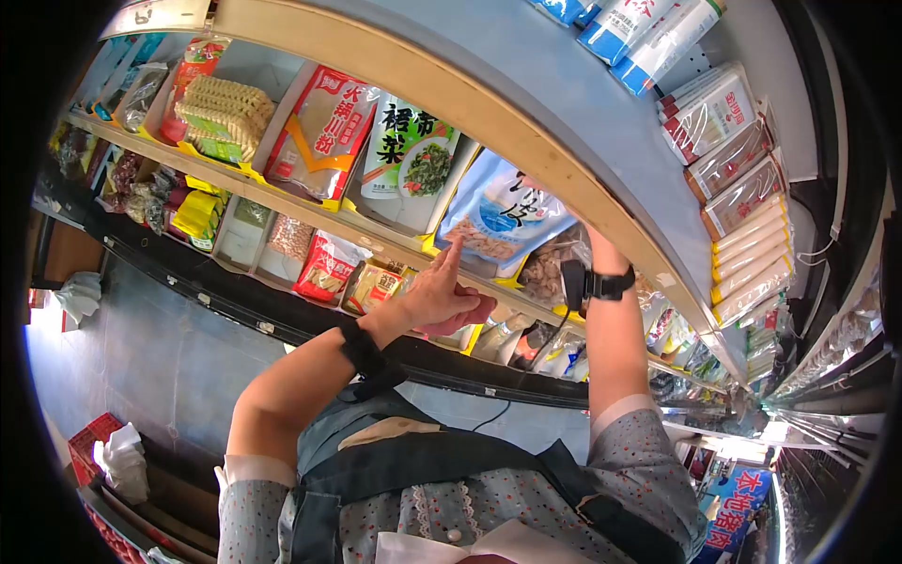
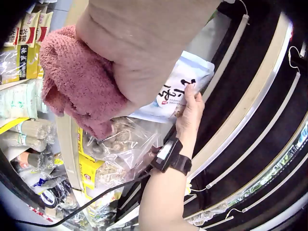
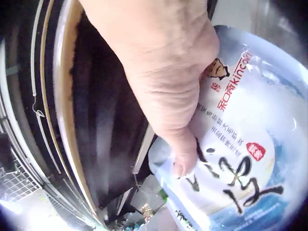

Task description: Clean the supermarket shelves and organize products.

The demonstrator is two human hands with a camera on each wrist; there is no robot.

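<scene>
A blue and white food bag [image 1: 507,211] with black lettering leans in a shelf compartment. My right hand [image 3: 163,91] grips its upper edge, the thumb lying on the printed front; the other fingers are hidden behind the bag. In the head view the shelf board above covers most of that hand. My left hand [image 1: 437,296] is just below the bag, index finger stretched toward its lower corner. Bunched in the left palm is a pink towel [image 2: 79,82], which the curled fingers hold.
A green and white packet [image 1: 409,150] and a red packet [image 1: 324,132] stand left of the bag. Bags of dried goods [image 2: 125,144] sit on its other side. The wooden shelf edge [image 1: 526,122] runs above the hands. A black cable [image 2: 101,195] trails from the right wrist.
</scene>
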